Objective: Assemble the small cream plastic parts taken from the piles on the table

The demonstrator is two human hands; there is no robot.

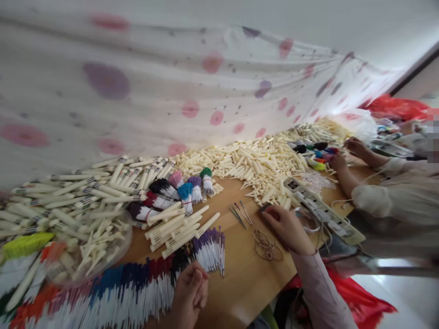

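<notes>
My left hand (pixel 192 289) is closed at the table's front edge, thumb against curled fingers. Whatever it may hold is hidden. Right beside it lie rows of thin white sticks with coloured ends, like pen refills (pixel 133 292), with a purple-ended group (pixel 209 249) just behind. My right hand (pixel 288 228) has its fingers bent over the far end of a dark, flat, phone-like rectangle (pixel 274 230). Loose rubber bands (pixel 265 244) lie left of that hand, and tweezers (pixel 238 216) rest beside two thin sticks (pixel 245 213). Thick cream pen barrels (pixel 181 228) lie between the hands and the pile.
Banded coloured bundles (pixel 185 194) stand mid-table. Cream parts (pixel 247 160) heap against a dotted cloth (pixel 154 91). A clear bowl (pixel 126 237) of parts is at left. A power strip (pixel 325 214) with cables lies at right, near another person's hands (pixel 339 162).
</notes>
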